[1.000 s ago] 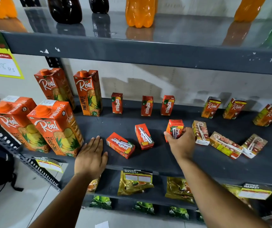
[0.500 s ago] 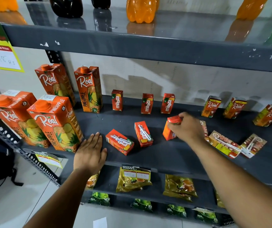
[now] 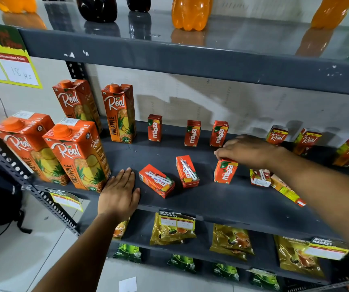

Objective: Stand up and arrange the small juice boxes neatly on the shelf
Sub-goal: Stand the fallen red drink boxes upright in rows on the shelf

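My right hand (image 3: 247,150) grips the top of a small orange Maaza box (image 3: 225,172) that stands upright mid-shelf. Two more Maaza boxes lie flat to its left, one (image 3: 187,171) and another (image 3: 156,181). Three Maaza boxes stand upright along the back, the nearest to my hand being (image 3: 219,133). Three small Real boxes (image 3: 277,135) stand at the back right. Small boxes (image 3: 260,178) lie flat under my right forearm, partly hidden. My left hand (image 3: 119,191) rests flat, fingers apart, on the dark shelf (image 3: 222,203) near its front edge.
Several large Real pineapple cartons (image 3: 77,153) stand at the shelf's left, close to my left hand. The shelf above (image 3: 190,57) carries soda bottles (image 3: 190,12). Tea packets (image 3: 172,228) fill the lower shelves. A yellow price tag (image 3: 7,64) hangs top left.
My right hand lifted a fallen Maaza box and turned it upright; it now stands on the shelf with the hand on its top. My left hand has stayed put.
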Demonstrator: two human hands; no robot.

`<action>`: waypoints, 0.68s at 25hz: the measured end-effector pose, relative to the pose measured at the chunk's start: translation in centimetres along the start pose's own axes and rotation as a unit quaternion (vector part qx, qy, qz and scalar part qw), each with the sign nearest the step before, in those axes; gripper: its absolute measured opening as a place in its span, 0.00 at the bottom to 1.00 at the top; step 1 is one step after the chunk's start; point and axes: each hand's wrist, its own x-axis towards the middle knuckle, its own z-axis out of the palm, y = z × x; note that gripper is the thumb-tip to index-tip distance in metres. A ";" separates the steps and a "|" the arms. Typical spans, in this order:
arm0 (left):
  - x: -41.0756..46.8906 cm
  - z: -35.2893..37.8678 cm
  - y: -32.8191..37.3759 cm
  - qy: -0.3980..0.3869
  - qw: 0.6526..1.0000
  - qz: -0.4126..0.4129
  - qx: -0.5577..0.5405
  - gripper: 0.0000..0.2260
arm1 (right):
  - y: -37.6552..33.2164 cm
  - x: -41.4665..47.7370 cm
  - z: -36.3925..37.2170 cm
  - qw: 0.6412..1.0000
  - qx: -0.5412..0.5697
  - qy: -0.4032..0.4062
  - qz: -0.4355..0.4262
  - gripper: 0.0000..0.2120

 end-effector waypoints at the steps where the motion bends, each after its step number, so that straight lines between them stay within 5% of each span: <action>1: 0.0 0.0 0.0 0.000 1.000 0.000 0.001 0.30 | 0.5 0.2 0.3 0.999 -0.035 -0.003 -0.012 0.07; 3: 0.0 0.0 0.1 -0.002 1.000 0.001 0.006 0.30 | 0.7 0.0 0.5 0.997 -0.078 -0.013 -0.028 0.26; 5: 0.1 0.1 0.0 -0.003 1.000 -0.001 0.010 0.30 | -1.3 -1.5 -0.3 0.997 0.018 0.068 -0.038 0.35; 9: 0.0 0.1 0.1 -0.003 1.000 0.001 0.011 0.30 | -9.4 -3.2 3.5 0.928 0.192 0.316 -0.042 0.21; 13: 0.0 0.1 0.0 0.001 1.000 0.005 0.011 0.29 | -15.5 -0.3 7.7 0.877 0.385 0.237 0.164 0.19; 17: -0.1 0.1 0.0 0.004 1.000 0.004 0.013 0.29 | -17.0 -0.1 8.1 0.828 0.274 0.420 0.252 0.24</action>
